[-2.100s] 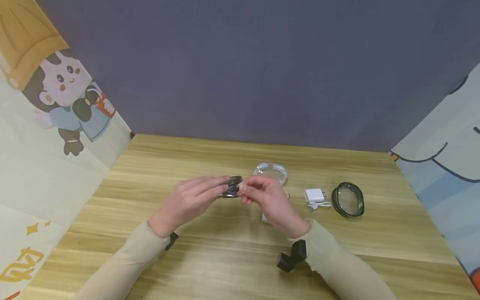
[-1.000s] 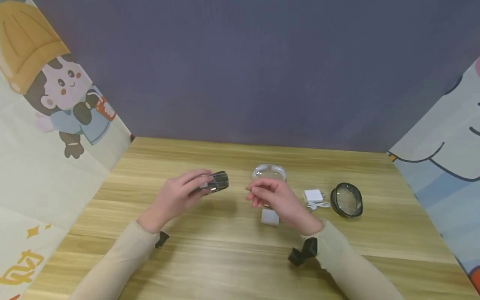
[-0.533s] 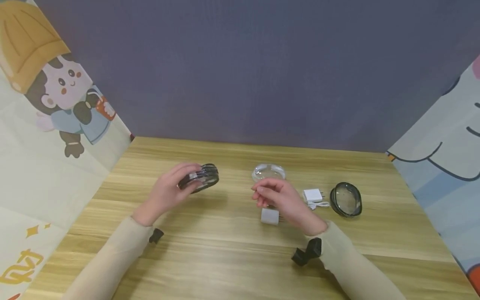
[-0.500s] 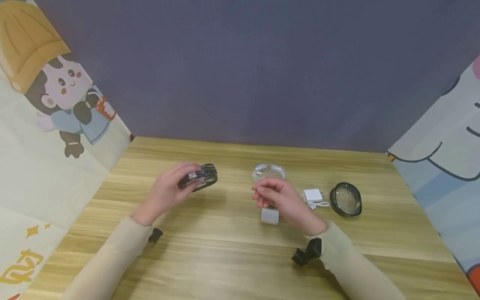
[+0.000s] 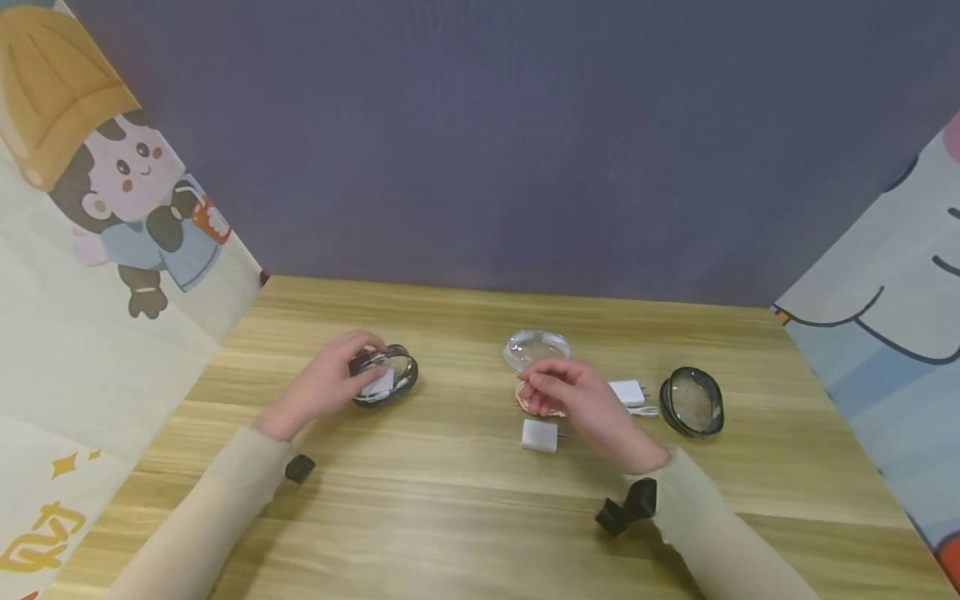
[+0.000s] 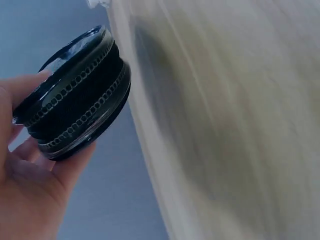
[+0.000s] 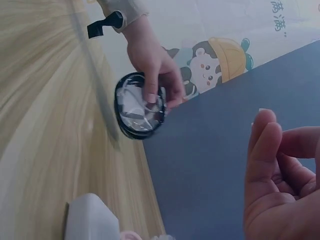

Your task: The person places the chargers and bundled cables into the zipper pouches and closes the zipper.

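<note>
In my left hand is a clear-windowed zip pouch with black edges, pinched between thumb and fingers. Through its window a white charger and a white cable show. The left wrist view has the pouch edge-on, its two black zipper-like bands visible, its shadow lying apart from it on the table. My right hand hovers over the middle right with fingers loosely curled and nothing in them. Below its fingertips lie a thin pale cable and a white plug charger.
Behind the right hand lies a clear oval pouch with white edging. Farther right are another white charger with a bundled white cable and a second black-edged pouch. A dark wall stands along the table's back edge.
Both hands were together at the pouch. My left hand has carried it left and turned its window upward, while my right hand has left it and drawn back to the right.
</note>
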